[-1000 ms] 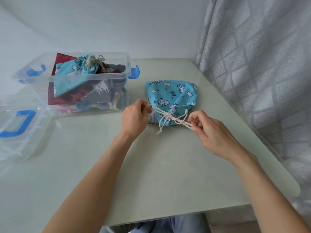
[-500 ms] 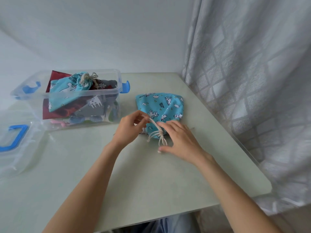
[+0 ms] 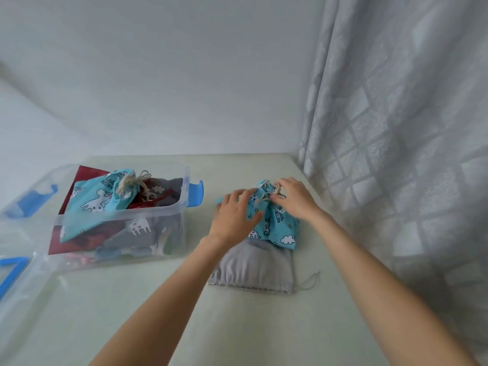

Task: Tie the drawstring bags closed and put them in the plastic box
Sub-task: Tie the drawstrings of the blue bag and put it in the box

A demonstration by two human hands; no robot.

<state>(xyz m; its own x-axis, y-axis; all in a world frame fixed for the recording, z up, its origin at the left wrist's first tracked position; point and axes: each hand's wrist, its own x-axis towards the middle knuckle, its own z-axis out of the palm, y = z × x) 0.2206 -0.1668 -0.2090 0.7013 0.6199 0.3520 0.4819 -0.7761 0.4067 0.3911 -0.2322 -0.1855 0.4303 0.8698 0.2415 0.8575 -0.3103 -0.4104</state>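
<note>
I see both hands on the blue unicorn drawstring bag [image 3: 274,225], which lies on a grey drawstring bag [image 3: 253,268] on the table [image 3: 237,326], right of the clear plastic box [image 3: 118,233]. My left hand [image 3: 235,217] grips its side; my right hand [image 3: 295,202] clasps the tied neck.

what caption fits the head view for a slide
Both hands grip tied blue unicorn-print drawstring bag above grey fabric bag, beside clear plastic box.
</note>
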